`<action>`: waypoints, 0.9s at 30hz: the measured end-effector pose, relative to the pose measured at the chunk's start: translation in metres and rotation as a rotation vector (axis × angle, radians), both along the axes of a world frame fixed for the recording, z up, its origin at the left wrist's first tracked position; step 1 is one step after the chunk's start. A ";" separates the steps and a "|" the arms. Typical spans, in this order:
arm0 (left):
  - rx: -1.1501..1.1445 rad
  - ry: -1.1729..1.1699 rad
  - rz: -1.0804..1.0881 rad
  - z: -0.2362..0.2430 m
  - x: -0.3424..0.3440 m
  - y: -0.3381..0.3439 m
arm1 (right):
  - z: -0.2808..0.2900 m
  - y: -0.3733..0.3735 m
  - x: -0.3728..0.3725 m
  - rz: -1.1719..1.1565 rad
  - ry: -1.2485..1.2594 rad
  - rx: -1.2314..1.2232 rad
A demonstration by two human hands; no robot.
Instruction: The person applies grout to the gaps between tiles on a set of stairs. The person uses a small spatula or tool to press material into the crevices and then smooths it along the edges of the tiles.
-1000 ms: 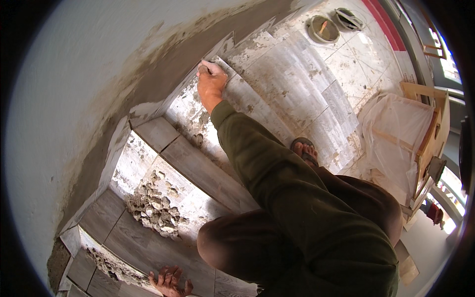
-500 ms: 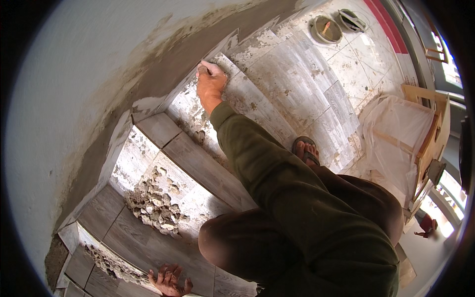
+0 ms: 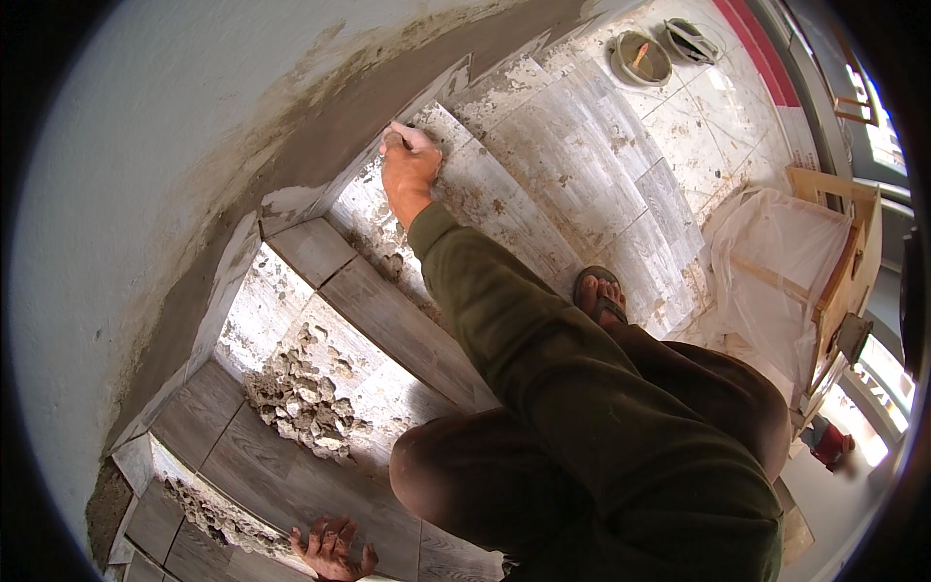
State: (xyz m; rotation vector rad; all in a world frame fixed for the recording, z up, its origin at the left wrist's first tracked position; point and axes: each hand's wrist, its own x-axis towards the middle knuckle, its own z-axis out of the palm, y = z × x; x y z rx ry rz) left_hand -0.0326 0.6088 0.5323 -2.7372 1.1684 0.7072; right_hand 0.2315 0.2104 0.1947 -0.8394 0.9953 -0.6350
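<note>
My right hand (image 3: 410, 172), at the end of an olive sleeve (image 3: 529, 325), is closed low against the tiled skirting at the wall's foot. Its fingers curl inward, and whatever they may hold is hidden. Beneath it lies a whitish, mortar-smeared stair tread (image 3: 369, 199). On the lower side, my left hand (image 3: 333, 550) rests at the edge of a wood-look tiled step (image 3: 301, 461) with its fingers apart, nothing visible in them. Between the hands, crumbled mortar lumps (image 3: 308, 398) are heaped on a step against a pale riser.
Two dark buckets (image 3: 640, 58) stand at the far top, one with an orange-handled tool inside. A wooden frame draped in clear plastic sheeting (image 3: 776, 252) is on the right. My sandalled foot (image 3: 601, 294) is on the tiles. The plastered wall (image 3: 116, 242) runs along the left.
My right hand has slid slightly left along the skirting, its forearm following. The left hand stays in place. A small red shape at the far right has shifted.
</note>
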 end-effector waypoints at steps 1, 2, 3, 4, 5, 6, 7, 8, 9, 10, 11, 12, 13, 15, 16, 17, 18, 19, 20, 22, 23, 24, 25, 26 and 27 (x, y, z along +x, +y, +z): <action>-0.001 0.000 0.000 0.000 0.000 -0.001 | 0.001 0.001 -0.001 0.000 0.000 -0.001; -0.003 0.005 0.004 0.000 0.000 -0.001 | 0.002 0.002 -0.001 0.004 0.007 -0.002; -0.006 0.010 0.009 0.000 0.000 -0.002 | 0.003 0.003 -0.001 0.008 0.014 -0.004; -0.006 0.010 0.008 0.001 0.001 -0.004 | 0.002 0.004 -0.001 0.008 0.014 -0.004; -0.003 0.020 0.020 0.002 0.001 -0.005 | 0.001 0.004 -0.001 0.009 0.017 -0.014; -0.001 0.030 0.031 0.002 0.001 -0.005 | -0.001 0.005 -0.001 0.011 0.019 -0.024; 0.000 0.030 0.032 0.002 0.001 -0.004 | -0.001 0.006 -0.001 0.012 0.019 -0.023; 0.004 0.027 0.030 0.001 0.000 -0.001 | -0.002 0.007 -0.001 0.014 0.016 -0.034; 0.009 0.025 0.028 0.001 -0.001 0.001 | -0.003 0.007 -0.001 0.015 0.014 -0.045; 0.010 0.025 0.030 0.001 -0.001 0.001 | -0.003 0.009 -0.001 0.017 0.014 -0.044; -0.001 0.017 0.028 0.001 -0.001 0.001 | -0.003 0.010 -0.001 0.018 -0.010 -0.011; -0.011 0.009 0.026 0.001 -0.001 0.001 | -0.002 0.011 -0.001 0.018 -0.035 0.021; -0.013 0.010 0.025 0.001 0.000 -0.001 | -0.004 0.011 -0.001 0.017 -0.034 0.020; -0.018 0.015 0.022 0.001 0.001 -0.003 | -0.007 0.011 -0.002 0.023 -0.018 -0.014; -0.016 0.015 0.024 0.001 0.000 -0.002 | -0.003 0.012 -0.002 0.026 -0.018 -0.012; -0.003 0.020 0.031 0.002 -0.001 -0.001 | 0.000 0.014 -0.003 0.043 -0.005 -0.017; 0.010 0.026 0.038 0.002 -0.002 0.000 | 0.003 0.015 -0.004 0.060 0.008 -0.022; 0.010 0.026 0.039 0.003 -0.002 0.001 | 0.004 0.016 -0.004 0.061 0.008 -0.021; 0.014 0.031 0.041 0.002 -0.003 0.002 | 0.005 0.017 -0.004 0.062 0.002 -0.009; 0.015 0.035 0.041 0.002 -0.002 0.002 | 0.000 0.018 -0.004 0.061 -0.004 0.001; 0.009 0.034 0.037 0.002 -0.001 0.002 | -0.005 0.018 -0.003 0.054 0.001 -0.032; 0.002 0.034 0.032 0.001 0.000 0.001 | -0.010 0.018 -0.003 0.048 0.007 -0.067; 0.010 0.034 0.039 0.002 -0.001 0.002 | -0.006 0.023 -0.003 0.055 0.007 -0.059; -0.003 0.021 0.039 0.002 -0.002 0.001 | 0.003 0.027 -0.005 0.067 0.004 0.000; -0.016 0.008 0.039 0.003 -0.003 0.001 | 0.012 0.030 -0.006 0.080 0.001 0.058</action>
